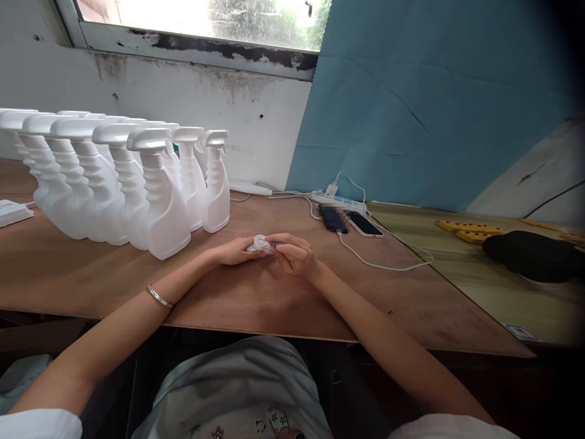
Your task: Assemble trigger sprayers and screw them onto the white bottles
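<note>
In front of me, a small white piece with a round, ring-like top (261,242) is between my two hands, low over the table; its exact kind is unclear. My left hand (236,250) lies palm down, with its fingers closed around the piece's left side. My right hand (296,253) is closed in a pinch at the right side of the same piece. Something thin and greyish shows at its fingertips, too small to name. White spray bottles (159,210) with trigger heads stand upright in rows to the left, apart from my hands.
On the brown table (237,299), a pink-edged phone (365,224) lies beside a dark, blurred-out item (333,217) with a white cable. A power strip (340,201) sits against the blue sheet (411,110). At right are a black object (532,256) and yellow pieces (475,231).
</note>
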Demonstrator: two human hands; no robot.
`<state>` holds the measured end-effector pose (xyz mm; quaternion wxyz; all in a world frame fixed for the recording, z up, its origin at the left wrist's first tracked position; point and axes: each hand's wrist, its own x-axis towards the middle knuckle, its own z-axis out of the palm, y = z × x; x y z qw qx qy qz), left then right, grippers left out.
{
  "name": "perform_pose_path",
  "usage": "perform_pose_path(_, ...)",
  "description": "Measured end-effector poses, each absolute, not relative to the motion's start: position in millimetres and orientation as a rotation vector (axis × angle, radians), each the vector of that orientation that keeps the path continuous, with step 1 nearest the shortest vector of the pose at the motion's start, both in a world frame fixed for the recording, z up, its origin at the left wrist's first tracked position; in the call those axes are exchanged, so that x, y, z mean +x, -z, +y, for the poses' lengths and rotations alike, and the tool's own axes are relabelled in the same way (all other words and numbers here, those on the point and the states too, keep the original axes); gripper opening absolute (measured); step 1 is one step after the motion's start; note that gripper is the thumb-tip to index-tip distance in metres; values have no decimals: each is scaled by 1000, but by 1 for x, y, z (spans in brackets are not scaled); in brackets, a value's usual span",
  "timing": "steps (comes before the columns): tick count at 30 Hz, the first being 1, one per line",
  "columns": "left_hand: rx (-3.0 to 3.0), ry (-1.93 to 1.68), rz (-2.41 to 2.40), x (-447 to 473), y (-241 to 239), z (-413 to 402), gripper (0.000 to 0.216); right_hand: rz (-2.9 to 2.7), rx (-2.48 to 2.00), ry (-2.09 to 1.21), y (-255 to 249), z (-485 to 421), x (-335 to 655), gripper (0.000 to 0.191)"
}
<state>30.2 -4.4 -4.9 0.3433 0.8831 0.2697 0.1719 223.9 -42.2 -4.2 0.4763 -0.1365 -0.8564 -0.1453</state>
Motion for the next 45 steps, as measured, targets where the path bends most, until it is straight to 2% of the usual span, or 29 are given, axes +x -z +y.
perform_pose_path(10,2336,-401,723,29,3,-7,52,-1830,-489,-91,-3,-43,220,34)
perform_pose_path(20,2393,-406,664,30,7,-4,45,-1758,-533,-299,-8,-43,218,35)
perform_pose_path(34,2489,-392,756,30,6,-5,43,-1835,-550,-206,-10,-49,214,29)
perform_pose_path(45,2494,-394,769,31,6,-7,45,-1761,-580,-318,-12,-50,211,29)
